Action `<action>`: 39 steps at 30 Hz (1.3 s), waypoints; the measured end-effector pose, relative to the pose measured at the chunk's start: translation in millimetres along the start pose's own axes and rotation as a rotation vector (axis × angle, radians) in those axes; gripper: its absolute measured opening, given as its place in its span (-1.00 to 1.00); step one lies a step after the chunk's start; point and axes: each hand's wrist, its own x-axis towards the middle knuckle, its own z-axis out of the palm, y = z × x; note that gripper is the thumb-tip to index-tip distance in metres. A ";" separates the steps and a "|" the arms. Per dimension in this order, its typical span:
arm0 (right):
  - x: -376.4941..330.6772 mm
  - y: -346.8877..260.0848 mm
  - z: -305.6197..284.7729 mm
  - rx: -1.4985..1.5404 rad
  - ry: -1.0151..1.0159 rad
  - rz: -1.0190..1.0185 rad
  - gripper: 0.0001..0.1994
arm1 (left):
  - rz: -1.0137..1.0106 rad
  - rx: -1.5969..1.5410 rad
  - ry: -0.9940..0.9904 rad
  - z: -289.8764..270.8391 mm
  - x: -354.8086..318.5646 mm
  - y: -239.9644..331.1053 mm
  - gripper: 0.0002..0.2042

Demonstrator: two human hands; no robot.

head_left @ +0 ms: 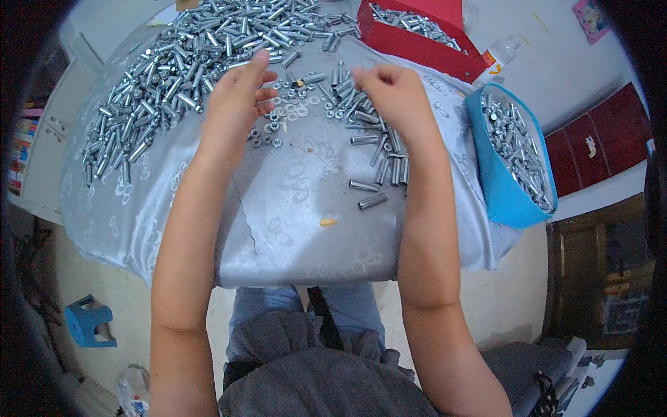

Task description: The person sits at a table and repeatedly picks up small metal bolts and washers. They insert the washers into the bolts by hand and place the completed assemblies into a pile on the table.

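Observation:
My left hand point(240, 101) is over the table beside the large heap of metal anchor bolts point(174, 83), its fingers apart and nothing visible in them. To its right lie loose hex nuts point(267, 138) and flat washers point(301, 111). My right hand point(397, 90) is curled with its fingers bent inward. It is above a smaller group of bolts and short metal sleeves point(364, 140); whatever its fingers may hold is hidden. Several sleeves point(373, 201) lie scattered on the cloth next to my right forearm.
A red box point(417, 53) with metal parts stands at the back right. Along the table's right edge is a blue container point(495, 177) filled with similar parts. A plastic bottle point(501, 52) is behind it. The table wears a shiny grey cloth point(292, 236); a blue stool point(89, 323) is on the floor.

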 end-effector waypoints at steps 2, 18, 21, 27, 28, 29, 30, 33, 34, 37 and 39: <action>-3.3 7.3 -9.7 -0.177 -0.054 -0.034 -0.76 | 0.052 0.174 -0.052 7.0 -5.9 -2.8 -0.64; -17.6 19.5 -30.8 -0.004 -0.261 -0.156 -0.78 | 0.882 1.232 -0.398 41.0 -22.0 -48.7 -0.87; -14.4 24.8 -29.6 0.250 -0.206 -0.105 -0.75 | 0.681 1.309 -0.344 53.8 -21.4 -49.4 -0.84; -7.3 23.3 -35.8 0.399 -0.294 0.012 -0.75 | 0.668 1.208 -0.201 56.0 -21.2 -60.9 -0.83; -8.3 21.5 -36.6 0.458 -0.281 0.039 -0.74 | 0.670 1.188 -0.203 55.1 -20.2 -61.7 -0.83; -9.5 19.5 -36.8 0.516 -0.266 0.067 -0.74 | 0.672 1.167 -0.208 55.3 -19.4 -62.4 -0.84; -10.6 17.5 -37.5 0.574 -0.251 0.094 -0.74 | 0.662 1.200 -0.224 56.7 -19.2 -62.0 -0.85; -13.3 10.2 -41.1 0.604 -0.272 0.140 -0.74 | 0.654 1.255 -0.266 59.4 -19.4 -57.2 -0.85; -14.2 8.8 -40.6 0.609 -0.277 0.154 -0.74 | 0.667 1.248 -0.276 58.8 -19.3 -56.5 -0.85; -15.6 6.1 -37.4 0.594 -0.268 0.142 -0.74 | 0.782 1.110 -0.240 51.4 -10.4 -56.6 -0.81; -14.5 11.8 -35.3 0.581 -0.223 0.100 -0.73 | 0.839 0.910 -0.167 49.1 -2.2 -53.6 -0.82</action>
